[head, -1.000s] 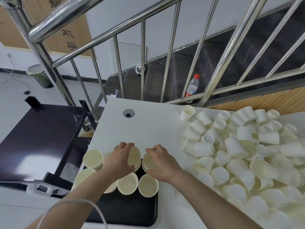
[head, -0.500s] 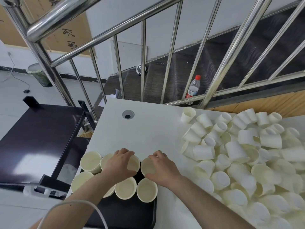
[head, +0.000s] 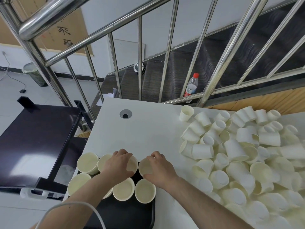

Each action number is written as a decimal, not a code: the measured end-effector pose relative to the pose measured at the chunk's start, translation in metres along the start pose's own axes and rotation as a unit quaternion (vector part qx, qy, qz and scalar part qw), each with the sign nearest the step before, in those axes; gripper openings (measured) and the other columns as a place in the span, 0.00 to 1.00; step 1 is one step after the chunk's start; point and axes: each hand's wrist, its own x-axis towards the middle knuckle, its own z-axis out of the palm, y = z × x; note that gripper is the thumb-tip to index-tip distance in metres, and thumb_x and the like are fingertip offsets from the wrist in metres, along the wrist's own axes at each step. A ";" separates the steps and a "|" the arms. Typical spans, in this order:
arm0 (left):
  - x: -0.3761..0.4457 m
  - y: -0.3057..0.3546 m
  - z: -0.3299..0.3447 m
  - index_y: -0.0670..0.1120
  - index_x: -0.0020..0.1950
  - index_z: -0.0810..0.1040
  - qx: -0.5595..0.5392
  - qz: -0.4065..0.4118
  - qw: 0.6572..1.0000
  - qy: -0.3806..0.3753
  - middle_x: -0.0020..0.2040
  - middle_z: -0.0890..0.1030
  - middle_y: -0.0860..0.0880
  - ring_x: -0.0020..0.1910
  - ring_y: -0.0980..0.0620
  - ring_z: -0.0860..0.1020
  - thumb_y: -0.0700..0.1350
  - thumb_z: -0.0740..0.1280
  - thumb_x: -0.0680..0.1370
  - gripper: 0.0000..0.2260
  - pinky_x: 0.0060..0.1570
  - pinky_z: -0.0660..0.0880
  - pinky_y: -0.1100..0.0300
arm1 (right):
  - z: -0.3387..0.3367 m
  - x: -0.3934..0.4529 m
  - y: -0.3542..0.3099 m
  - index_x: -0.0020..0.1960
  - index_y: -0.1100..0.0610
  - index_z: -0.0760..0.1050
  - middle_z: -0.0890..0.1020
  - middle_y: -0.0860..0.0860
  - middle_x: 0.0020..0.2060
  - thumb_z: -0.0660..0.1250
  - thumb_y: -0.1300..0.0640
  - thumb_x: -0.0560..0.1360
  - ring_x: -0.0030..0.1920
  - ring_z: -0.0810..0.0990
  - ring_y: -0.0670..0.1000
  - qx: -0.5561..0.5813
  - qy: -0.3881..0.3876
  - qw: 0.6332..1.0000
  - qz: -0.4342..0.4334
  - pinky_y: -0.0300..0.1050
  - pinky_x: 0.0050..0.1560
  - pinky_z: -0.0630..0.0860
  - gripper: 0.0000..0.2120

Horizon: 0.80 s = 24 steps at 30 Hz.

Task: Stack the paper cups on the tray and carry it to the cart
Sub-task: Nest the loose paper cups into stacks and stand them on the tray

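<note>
Both hands' fingers grasp 2 upright cups: left hand (head: 119,164), right hand (head: 159,169). Just beside them, 5 more fill the black tray (head: 132,214); loose cups (head: 239,156) right, cart (head: 36,138) left, await.

Steel railing (head: 140,53) fronts dark stairs (head: 206,66), white walls (head: 128,15).

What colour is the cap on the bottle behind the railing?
Red, on the bottle; head view.
</note>
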 end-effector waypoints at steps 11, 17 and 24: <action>0.031 0.024 -0.028 0.53 0.71 0.66 -0.065 0.013 0.992 0.108 0.67 0.67 0.54 0.67 0.51 0.64 0.54 0.66 0.76 0.24 0.56 0.73 0.55 | -0.039 0.025 0.058 0.73 0.53 0.63 0.67 0.50 0.67 0.64 0.43 0.77 0.68 0.66 0.52 0.047 0.117 0.991 0.048 0.48 0.62 0.72 0.29; 0.059 0.044 -0.025 0.53 0.70 0.66 -0.084 0.031 0.989 0.114 0.66 0.67 0.56 0.67 0.54 0.65 0.53 0.66 0.76 0.23 0.55 0.73 0.58 | -0.086 0.067 0.126 0.69 0.52 0.68 0.69 0.53 0.65 0.63 0.46 0.78 0.66 0.68 0.56 -0.019 0.172 0.971 0.163 0.50 0.60 0.72 0.22; 0.086 0.054 -0.009 0.54 0.70 0.67 -0.104 0.044 0.987 0.111 0.64 0.68 0.58 0.64 0.56 0.67 0.54 0.66 0.76 0.23 0.52 0.73 0.62 | -0.121 0.127 0.181 0.66 0.54 0.71 0.67 0.55 0.64 0.66 0.49 0.77 0.62 0.70 0.57 -0.071 0.158 0.961 0.214 0.51 0.59 0.73 0.19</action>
